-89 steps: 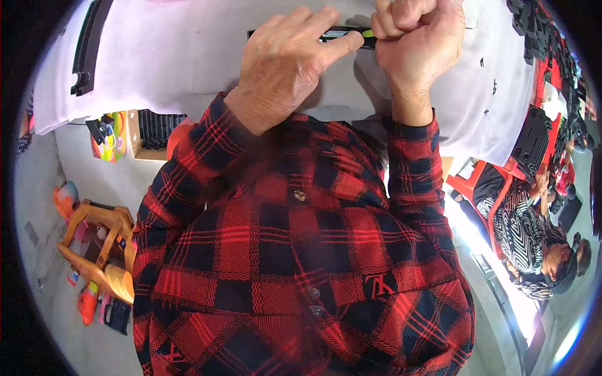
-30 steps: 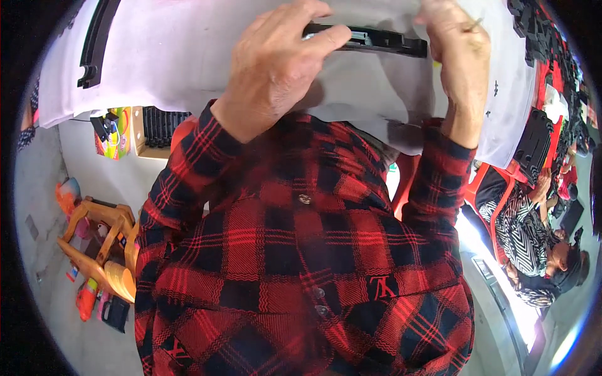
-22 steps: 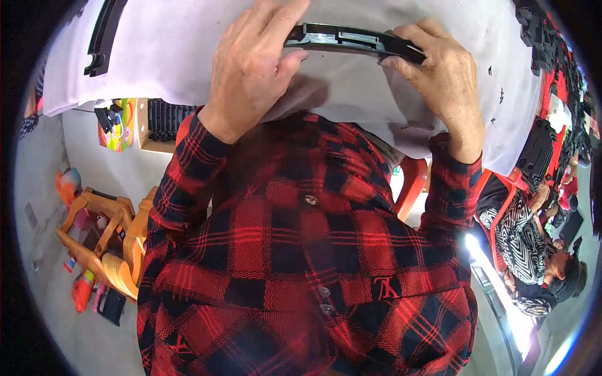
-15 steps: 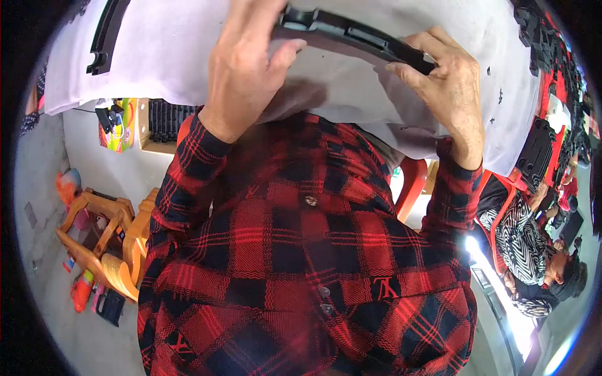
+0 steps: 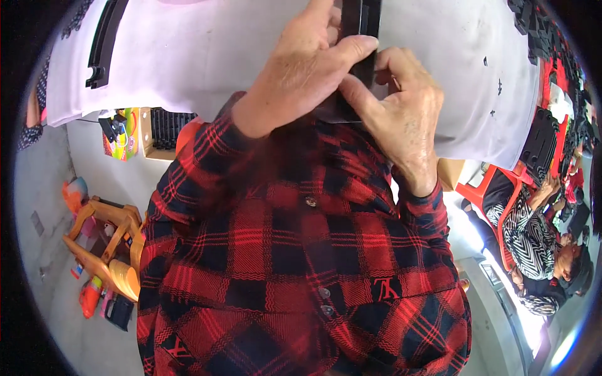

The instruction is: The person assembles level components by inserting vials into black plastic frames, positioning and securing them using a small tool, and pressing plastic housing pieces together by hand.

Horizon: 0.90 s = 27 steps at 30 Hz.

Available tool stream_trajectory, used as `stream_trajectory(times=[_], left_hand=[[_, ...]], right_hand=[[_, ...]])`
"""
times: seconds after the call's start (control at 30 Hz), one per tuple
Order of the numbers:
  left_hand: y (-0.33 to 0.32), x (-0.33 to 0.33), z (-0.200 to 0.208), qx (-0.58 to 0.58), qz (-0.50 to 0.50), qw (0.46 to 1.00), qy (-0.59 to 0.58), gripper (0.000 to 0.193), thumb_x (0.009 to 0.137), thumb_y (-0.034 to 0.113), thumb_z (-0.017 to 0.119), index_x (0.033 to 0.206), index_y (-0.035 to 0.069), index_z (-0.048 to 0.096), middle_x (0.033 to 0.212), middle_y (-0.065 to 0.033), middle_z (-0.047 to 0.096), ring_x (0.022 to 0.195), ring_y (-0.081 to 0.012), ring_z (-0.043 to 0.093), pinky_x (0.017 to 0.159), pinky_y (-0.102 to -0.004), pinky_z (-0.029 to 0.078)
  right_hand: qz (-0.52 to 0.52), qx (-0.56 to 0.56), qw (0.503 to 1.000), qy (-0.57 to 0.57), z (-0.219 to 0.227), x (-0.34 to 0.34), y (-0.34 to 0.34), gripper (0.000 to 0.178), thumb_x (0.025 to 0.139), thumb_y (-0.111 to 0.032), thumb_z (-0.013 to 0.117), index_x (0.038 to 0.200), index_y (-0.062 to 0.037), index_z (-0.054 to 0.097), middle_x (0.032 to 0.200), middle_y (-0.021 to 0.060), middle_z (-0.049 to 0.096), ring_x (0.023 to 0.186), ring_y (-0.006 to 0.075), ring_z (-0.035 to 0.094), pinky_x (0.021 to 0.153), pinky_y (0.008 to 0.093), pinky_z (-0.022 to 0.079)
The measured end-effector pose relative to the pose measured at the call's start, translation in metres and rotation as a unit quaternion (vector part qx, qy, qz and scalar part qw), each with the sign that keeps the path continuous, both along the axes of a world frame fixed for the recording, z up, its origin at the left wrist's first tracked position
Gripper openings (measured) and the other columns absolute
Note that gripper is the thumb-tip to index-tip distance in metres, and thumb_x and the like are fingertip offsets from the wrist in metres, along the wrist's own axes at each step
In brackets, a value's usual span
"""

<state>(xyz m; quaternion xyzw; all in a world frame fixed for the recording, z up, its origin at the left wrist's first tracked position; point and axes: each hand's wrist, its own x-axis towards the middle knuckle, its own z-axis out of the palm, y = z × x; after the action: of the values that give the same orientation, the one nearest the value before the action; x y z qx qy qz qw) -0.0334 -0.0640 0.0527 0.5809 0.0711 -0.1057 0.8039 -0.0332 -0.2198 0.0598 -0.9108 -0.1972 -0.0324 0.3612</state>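
Note:
A long black plastic strip (image 5: 362,28) stands lengthwise over the table in front of my chest, its grooved side partly visible. My left hand (image 5: 307,72) is closed on it from the left, the thumb lying across it. My right hand (image 5: 401,103) grips its nearer part from the right, thumb pressed against it and fingers curled. The far end runs out of the picture at the top, and the hands cover much of the rest. A similar black strip (image 5: 105,47) lies on the table's left side.
A pale cloth (image 5: 188,56) covers the table. Small black bits (image 5: 500,88) lie on its right. Beyond the right edge are many black parts (image 5: 540,141) and a seated person (image 5: 533,238). A box of black parts (image 5: 169,128) and a wooden chair (image 5: 103,235) stand at left.
The black strip has turned from lying crosswise to lengthwise. My left hand has moved right and my right hand left, so they are now close together on it.

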Motion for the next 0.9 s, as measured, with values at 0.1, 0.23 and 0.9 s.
stream_trajectory(times=[0.1,0.23,0.9], left_hand=[[0.016,0.002,-0.003,0.102,-0.058,0.993,-0.030,0.050,0.098,0.007,0.057,0.142,-0.007,0.037,0.104,-0.0097,0.056,0.092,-0.0146,0.058,0.082,-0.0269,0.050],[0.026,0.011,0.000,0.290,-0.095,0.943,-0.131,0.034,0.095,0.009,0.059,0.125,-0.008,0.056,0.103,-0.0200,0.063,0.095,-0.0289,0.063,0.088,-0.0357,0.050],[0.016,-0.015,-0.028,0.511,0.065,0.760,-0.397,0.047,0.076,0.004,0.076,0.122,0.011,0.068,0.103,-0.0082,0.065,0.091,-0.0291,0.064,0.078,-0.0385,0.051]], right_hand=[[-0.003,0.062,0.980,0.187,0.000,-0.002,-0.005,0.037,0.068,-0.026,0.088,0.079,-0.0019,0.062,0.067,0.0089,0.055,0.060,0.0221,0.057,0.058,0.0338,0.049],[-0.060,0.213,0.934,0.279,-0.003,0.001,-0.024,0.025,0.086,-0.021,0.079,0.078,-0.0021,0.064,0.065,-0.0029,0.055,0.060,0.0077,0.052,0.056,0.0253,0.045],[0.120,0.637,0.710,0.275,-0.002,0.065,-0.050,0.044,0.108,-0.033,0.046,0.113,0.0078,0.062,0.081,0.0015,0.044,0.067,0.0093,0.035,0.059,0.0249,0.032]])
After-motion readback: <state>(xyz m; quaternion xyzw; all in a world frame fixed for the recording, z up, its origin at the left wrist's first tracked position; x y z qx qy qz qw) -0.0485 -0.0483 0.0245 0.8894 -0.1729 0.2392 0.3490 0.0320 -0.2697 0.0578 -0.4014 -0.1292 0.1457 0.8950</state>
